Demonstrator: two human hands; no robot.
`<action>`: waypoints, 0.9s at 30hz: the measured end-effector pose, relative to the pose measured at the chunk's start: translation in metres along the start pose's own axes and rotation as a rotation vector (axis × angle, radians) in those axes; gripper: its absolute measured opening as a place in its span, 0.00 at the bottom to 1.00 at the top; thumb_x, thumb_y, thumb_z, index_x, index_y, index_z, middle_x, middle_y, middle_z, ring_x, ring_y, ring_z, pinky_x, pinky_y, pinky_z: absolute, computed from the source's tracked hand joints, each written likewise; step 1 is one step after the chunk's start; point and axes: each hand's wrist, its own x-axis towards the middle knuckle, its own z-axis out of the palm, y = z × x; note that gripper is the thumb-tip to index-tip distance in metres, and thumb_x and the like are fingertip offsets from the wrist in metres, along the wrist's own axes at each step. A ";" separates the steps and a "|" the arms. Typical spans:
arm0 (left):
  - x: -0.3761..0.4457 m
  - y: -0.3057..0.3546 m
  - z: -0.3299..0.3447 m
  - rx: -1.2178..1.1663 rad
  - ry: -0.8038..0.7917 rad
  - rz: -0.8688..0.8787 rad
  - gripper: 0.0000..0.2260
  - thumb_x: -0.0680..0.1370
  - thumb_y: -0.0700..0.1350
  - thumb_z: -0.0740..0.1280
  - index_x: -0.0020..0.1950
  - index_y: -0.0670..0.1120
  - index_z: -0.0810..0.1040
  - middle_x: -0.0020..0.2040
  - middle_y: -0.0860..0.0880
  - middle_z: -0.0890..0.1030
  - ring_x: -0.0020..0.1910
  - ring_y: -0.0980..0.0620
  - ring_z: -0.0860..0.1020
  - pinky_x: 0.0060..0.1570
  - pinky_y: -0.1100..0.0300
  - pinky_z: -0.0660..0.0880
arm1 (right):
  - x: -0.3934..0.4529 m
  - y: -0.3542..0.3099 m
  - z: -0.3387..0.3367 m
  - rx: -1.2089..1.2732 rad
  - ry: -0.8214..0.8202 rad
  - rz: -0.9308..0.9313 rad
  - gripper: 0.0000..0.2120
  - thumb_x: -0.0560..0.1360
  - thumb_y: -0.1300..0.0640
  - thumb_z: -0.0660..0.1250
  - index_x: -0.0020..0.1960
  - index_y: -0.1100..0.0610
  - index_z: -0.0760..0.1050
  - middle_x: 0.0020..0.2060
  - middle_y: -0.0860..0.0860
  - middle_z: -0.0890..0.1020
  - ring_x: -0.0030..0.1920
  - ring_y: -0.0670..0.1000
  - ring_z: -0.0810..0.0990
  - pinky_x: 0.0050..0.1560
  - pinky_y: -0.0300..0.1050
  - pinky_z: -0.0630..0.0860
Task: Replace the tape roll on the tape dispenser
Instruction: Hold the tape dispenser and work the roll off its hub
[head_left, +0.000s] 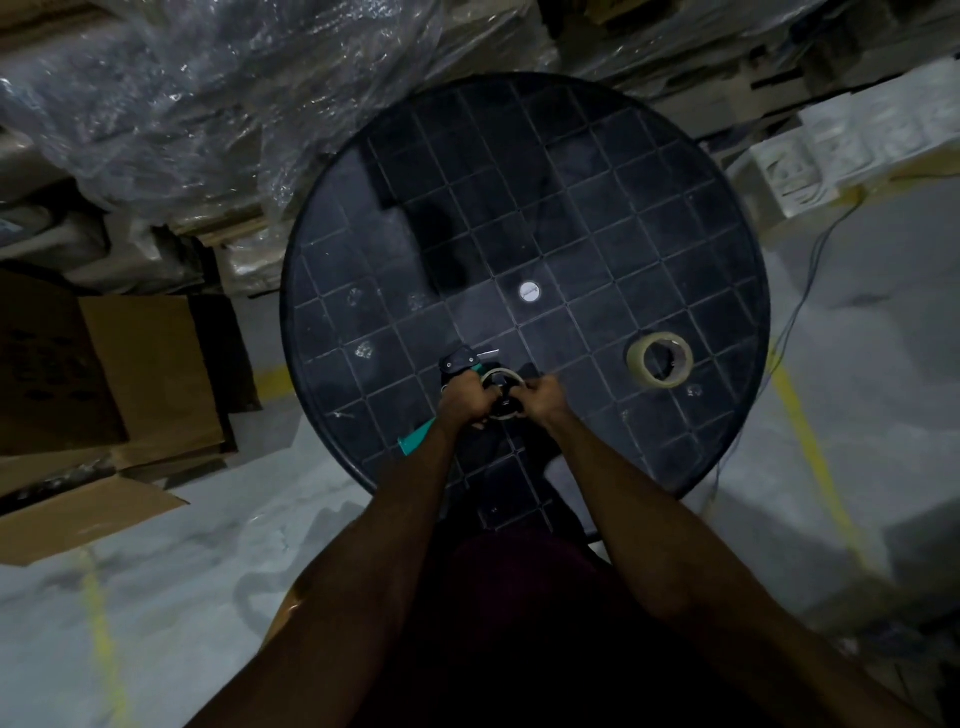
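Observation:
A tape dispenser (457, 364) with a black head and a teal handle lies at the near part of a round black table (675, 249). My left hand (465, 397) grips the dispenser around its middle. My right hand (543, 397) holds a thin, nearly bare tape ring (500, 375) that sits on the dispenser's spindle. The spindle is mostly hidden by my fingers. A fuller roll of clear tape (660, 359) lies flat on the table to the right, apart from both hands.
The tabletop has a grid pattern and a small white disc (530, 292) at its centre. Cardboard boxes (130, 374) stand at the left. Plastic-wrapped goods (182, 104) are stacked behind. White foam blocks (857, 145) and a cable (810, 291) are at the right.

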 end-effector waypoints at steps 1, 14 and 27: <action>-0.002 0.002 -0.001 0.016 0.012 0.006 0.16 0.77 0.52 0.66 0.47 0.38 0.81 0.42 0.38 0.84 0.40 0.40 0.83 0.39 0.53 0.80 | 0.002 0.002 0.001 0.001 0.003 -0.002 0.08 0.69 0.62 0.71 0.42 0.68 0.81 0.41 0.67 0.84 0.37 0.57 0.82 0.45 0.64 0.81; -0.025 0.007 0.009 0.106 0.147 -0.023 0.15 0.74 0.52 0.69 0.53 0.41 0.81 0.53 0.40 0.84 0.53 0.39 0.82 0.51 0.49 0.80 | -0.042 -0.011 -0.003 -0.119 0.161 -0.033 0.11 0.69 0.59 0.75 0.48 0.63 0.84 0.42 0.55 0.85 0.39 0.48 0.80 0.38 0.36 0.73; -0.051 0.001 0.006 -0.122 0.216 0.088 0.06 0.74 0.46 0.68 0.44 0.45 0.80 0.41 0.45 0.84 0.44 0.44 0.82 0.40 0.59 0.71 | -0.072 -0.010 -0.019 -0.021 0.251 -0.135 0.12 0.66 0.56 0.76 0.47 0.61 0.85 0.41 0.56 0.86 0.43 0.50 0.82 0.42 0.38 0.72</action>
